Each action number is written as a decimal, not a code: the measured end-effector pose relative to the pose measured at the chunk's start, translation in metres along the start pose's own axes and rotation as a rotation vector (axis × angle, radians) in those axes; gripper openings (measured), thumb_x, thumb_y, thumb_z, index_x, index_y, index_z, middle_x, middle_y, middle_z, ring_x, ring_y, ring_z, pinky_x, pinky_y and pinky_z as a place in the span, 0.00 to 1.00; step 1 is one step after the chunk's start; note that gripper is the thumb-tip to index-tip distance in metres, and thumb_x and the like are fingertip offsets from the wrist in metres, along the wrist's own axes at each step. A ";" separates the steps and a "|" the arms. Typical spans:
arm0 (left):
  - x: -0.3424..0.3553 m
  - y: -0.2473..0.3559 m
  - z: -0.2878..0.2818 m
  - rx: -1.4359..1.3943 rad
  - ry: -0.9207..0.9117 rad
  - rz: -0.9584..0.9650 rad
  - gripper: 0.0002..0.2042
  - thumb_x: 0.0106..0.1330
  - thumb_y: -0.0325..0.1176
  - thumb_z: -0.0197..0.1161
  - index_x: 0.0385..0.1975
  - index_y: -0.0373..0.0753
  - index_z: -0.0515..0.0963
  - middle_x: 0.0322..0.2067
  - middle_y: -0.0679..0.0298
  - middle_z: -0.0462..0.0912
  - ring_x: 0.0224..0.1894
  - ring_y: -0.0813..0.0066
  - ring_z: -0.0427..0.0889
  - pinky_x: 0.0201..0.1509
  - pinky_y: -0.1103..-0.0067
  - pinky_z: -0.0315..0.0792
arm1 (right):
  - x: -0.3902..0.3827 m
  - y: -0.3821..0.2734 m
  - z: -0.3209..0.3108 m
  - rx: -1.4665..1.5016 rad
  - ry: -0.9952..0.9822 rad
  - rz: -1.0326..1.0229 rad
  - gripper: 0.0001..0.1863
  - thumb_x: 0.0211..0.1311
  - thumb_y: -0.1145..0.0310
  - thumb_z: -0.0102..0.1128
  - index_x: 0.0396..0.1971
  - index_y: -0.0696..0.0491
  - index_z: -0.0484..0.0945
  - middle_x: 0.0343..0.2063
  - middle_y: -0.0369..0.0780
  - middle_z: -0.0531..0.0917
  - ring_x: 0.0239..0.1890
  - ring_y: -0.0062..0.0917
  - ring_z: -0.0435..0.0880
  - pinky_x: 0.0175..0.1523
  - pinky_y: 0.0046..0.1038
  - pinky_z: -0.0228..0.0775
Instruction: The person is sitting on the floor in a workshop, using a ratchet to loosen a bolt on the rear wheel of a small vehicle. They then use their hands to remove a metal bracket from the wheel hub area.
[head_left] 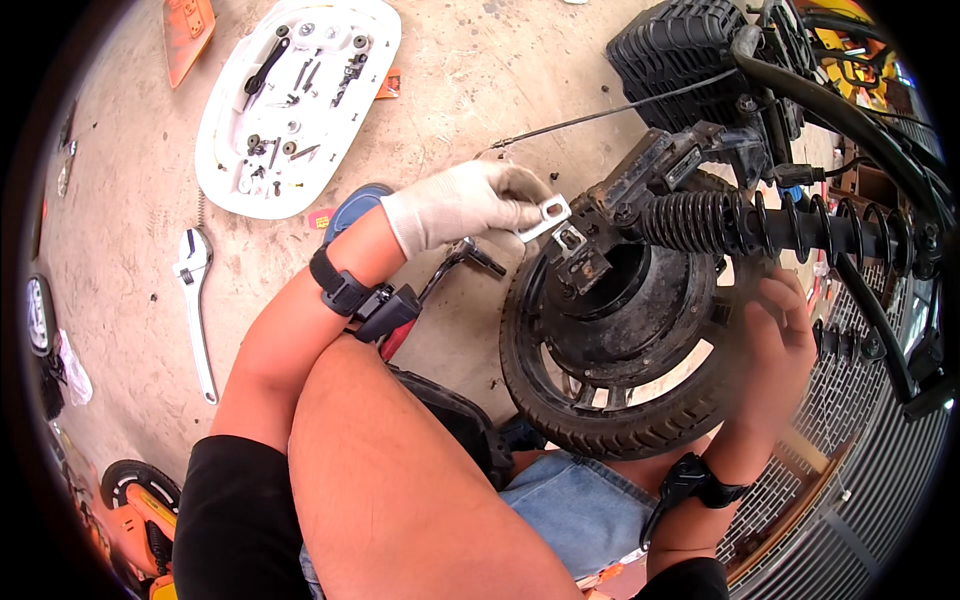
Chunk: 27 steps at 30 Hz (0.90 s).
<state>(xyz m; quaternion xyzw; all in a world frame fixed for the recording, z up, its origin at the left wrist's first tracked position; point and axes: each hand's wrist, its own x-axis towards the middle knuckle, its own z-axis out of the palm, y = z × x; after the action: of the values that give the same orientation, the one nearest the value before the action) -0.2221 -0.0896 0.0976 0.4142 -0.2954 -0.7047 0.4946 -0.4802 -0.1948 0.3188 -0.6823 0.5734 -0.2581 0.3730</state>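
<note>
My left hand point(470, 205), in a pale work glove, pinches a small silver slotted metal plate point(554, 211) between thumb and fingers. The plate is held just beside a rusty bracket point(585, 272) at the hub of a black wheel point(625, 330). Another small slotted metal piece point(570, 238) sits on that bracket, right below the plate. My bare right hand point(780, 325) is at the wheel's right side, its bent fingers curled against the tyre point(640, 436); its palm and wrist are blurred. A coil-spring shock absorber point(770, 222) runs to the right above the wheel.
A white tray point(215, 185) with bolts, washers and small parts lies on the concrete floor at upper left. Below it rests an adjustable wrench point(197, 310). A cable point(610, 112) stretches to the black frame point(850, 100). A pedal crank point(445, 268) lies under my left wrist.
</note>
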 end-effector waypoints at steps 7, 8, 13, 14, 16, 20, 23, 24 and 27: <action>0.004 -0.001 0.014 -0.168 -0.099 -0.208 0.17 0.70 0.29 0.61 0.54 0.29 0.69 0.39 0.57 0.80 0.36 0.70 0.86 0.37 0.80 0.84 | 0.001 0.002 -0.001 -0.013 -0.001 -0.005 0.13 0.53 0.81 0.61 0.41 0.62 0.81 0.55 0.37 0.76 0.52 0.22 0.75 0.58 0.23 0.65; 0.004 -0.001 0.013 -0.161 -0.101 -0.231 0.17 0.70 0.29 0.61 0.53 0.29 0.69 0.39 0.56 0.80 0.35 0.70 0.86 0.36 0.80 0.84 | 0.001 0.001 -0.001 -0.021 0.002 -0.003 0.13 0.53 0.81 0.61 0.41 0.62 0.81 0.55 0.37 0.76 0.52 0.22 0.75 0.58 0.23 0.65; 0.008 -0.011 0.013 -0.131 -0.124 -0.245 0.16 0.69 0.32 0.63 0.49 0.28 0.71 0.33 0.54 0.84 0.30 0.72 0.86 0.30 0.82 0.80 | 0.001 0.001 -0.003 -0.029 0.000 -0.006 0.14 0.53 0.81 0.61 0.41 0.62 0.81 0.55 0.37 0.76 0.51 0.22 0.75 0.57 0.23 0.65; 0.008 -0.013 0.013 -0.116 -0.127 -0.241 0.15 0.69 0.33 0.63 0.48 0.28 0.72 0.31 0.53 0.85 0.29 0.73 0.86 0.28 0.83 0.78 | 0.001 0.001 -0.002 -0.025 0.001 -0.005 0.14 0.53 0.81 0.61 0.41 0.62 0.81 0.55 0.37 0.76 0.51 0.22 0.75 0.57 0.23 0.65; 0.009 -0.020 0.013 -0.087 -0.142 -0.225 0.16 0.69 0.35 0.63 0.47 0.28 0.74 0.30 0.55 0.85 0.27 0.75 0.85 0.27 0.83 0.77 | 0.001 0.001 -0.001 -0.016 0.003 -0.003 0.13 0.53 0.81 0.61 0.41 0.62 0.81 0.55 0.37 0.76 0.51 0.22 0.76 0.57 0.23 0.65; 0.013 -0.018 0.017 0.086 -0.096 -0.260 0.16 0.68 0.39 0.65 0.44 0.31 0.77 0.24 0.62 0.83 0.21 0.80 0.81 0.23 0.83 0.71 | 0.001 0.001 -0.001 -0.006 -0.003 -0.003 0.13 0.53 0.81 0.61 0.41 0.62 0.81 0.55 0.37 0.76 0.51 0.22 0.76 0.57 0.23 0.65; 0.014 -0.005 0.021 0.224 -0.147 -0.358 0.15 0.68 0.43 0.64 0.40 0.34 0.79 0.19 0.67 0.79 0.17 0.83 0.75 0.19 0.82 0.66 | 0.001 0.001 -0.001 -0.009 -0.008 -0.009 0.13 0.53 0.81 0.61 0.41 0.62 0.81 0.55 0.37 0.76 0.51 0.22 0.75 0.57 0.23 0.65; 0.014 -0.005 0.021 0.219 -0.143 -0.372 0.16 0.68 0.42 0.65 0.41 0.34 0.78 0.19 0.67 0.78 0.17 0.82 0.74 0.19 0.82 0.66 | 0.001 0.002 -0.002 -0.008 -0.013 -0.021 0.13 0.53 0.81 0.61 0.41 0.62 0.81 0.55 0.37 0.76 0.51 0.22 0.75 0.57 0.23 0.65; 0.017 -0.005 0.019 0.213 -0.147 -0.418 0.17 0.67 0.42 0.65 0.42 0.32 0.76 0.17 0.67 0.77 0.16 0.82 0.72 0.20 0.81 0.65 | 0.002 0.003 -0.003 -0.015 -0.021 -0.032 0.13 0.53 0.80 0.61 0.41 0.62 0.81 0.55 0.37 0.76 0.51 0.22 0.75 0.57 0.23 0.65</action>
<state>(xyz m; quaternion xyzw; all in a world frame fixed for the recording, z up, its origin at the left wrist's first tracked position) -0.2445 -0.1038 0.0974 0.4636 -0.3114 -0.7847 0.2688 -0.4836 -0.1978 0.3178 -0.6966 0.5606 -0.2526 0.3697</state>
